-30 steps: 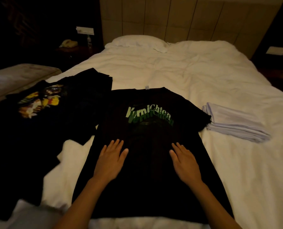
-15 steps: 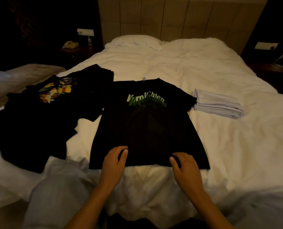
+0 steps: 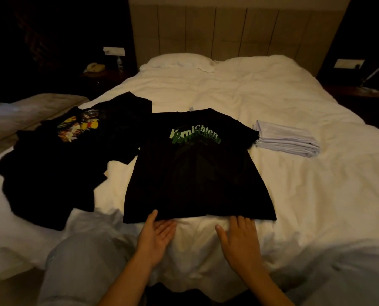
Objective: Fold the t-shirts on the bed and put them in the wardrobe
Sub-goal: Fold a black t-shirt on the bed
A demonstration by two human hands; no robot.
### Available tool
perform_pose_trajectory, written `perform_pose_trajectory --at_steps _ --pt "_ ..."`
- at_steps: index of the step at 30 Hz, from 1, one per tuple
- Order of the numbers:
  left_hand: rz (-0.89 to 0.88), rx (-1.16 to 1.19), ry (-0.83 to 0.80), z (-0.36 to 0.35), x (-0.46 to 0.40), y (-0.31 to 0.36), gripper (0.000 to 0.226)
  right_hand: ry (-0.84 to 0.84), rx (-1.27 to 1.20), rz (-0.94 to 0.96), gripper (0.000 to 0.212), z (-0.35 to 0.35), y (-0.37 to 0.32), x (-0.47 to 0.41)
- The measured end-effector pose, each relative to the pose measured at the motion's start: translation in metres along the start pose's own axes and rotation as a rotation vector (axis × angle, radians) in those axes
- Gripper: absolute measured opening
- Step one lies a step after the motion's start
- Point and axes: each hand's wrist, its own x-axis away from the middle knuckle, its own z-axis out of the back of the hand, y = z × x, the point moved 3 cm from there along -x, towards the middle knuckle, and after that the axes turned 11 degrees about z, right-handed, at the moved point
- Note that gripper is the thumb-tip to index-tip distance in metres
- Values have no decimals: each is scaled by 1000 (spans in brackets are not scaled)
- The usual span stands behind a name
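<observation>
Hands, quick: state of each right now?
Left hand: open, palm up, fingertips at the black t-shirt hem.
Right hand: open, fingers at the hem, holding nothing.

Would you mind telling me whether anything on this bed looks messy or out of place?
Yes: the black t-shirt with the yellow print lies crumpled and askew at the left edge of the white bed, partly bunched over itself. The black t-shirt with green lettering lies flat, and the folded pale t-shirt looks tidy.
</observation>
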Motion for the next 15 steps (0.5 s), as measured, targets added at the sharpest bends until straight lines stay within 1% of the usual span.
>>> perform_pose_trajectory --at_steps 2,3,4,5,6,7,8,9,10,11,12,14,15 --pt "-37 208 -57 0 -3 5 31 83 -141 -91 85 4 5 -8" --pt "-57 272 -92 0 -7 9 36 118 -277 -143 82 11 4 -14" --pt "-67 307 -131 -1 -10 13 43 177 -437 -195 73 14 6 -21" --pt "-77 319 -178 -4 -12 17 53 276 -609 -265 60 19 10 -27" --pt "-90 317 -242 -7 -13 22 68 362 -795 -350 50 22 13 -34" --pt "-97 305 -318 -10 -14 27 84 434 -1035 -422 46 25 14 -41" --pt "-112 297 -368 -11 -18 32 96 488 -1309 -496 45 25 16 -47" --pt "-126 299 -395 -12 -20 36 101 514 -1584 -565 44 23 18 -53" --pt "-133 300 -397 -13 -22 39 100 514 -1789 -618 40 22 20 -58" --pt "-133 295 -376 -13 -24 41 93 496 -1907 -655 36 24 20 -61" --pt "-148 283 -336 -14 -25 43 79 468 -1941 -684 33 24 21 -63" --pt "-235 271 -228 -13 -26 48 44 439 -1904 -718 31 23 25 -65" --pt "-276 267 -191 -12 -27 51 37 435 -1875 -721 32 24 27 -68"
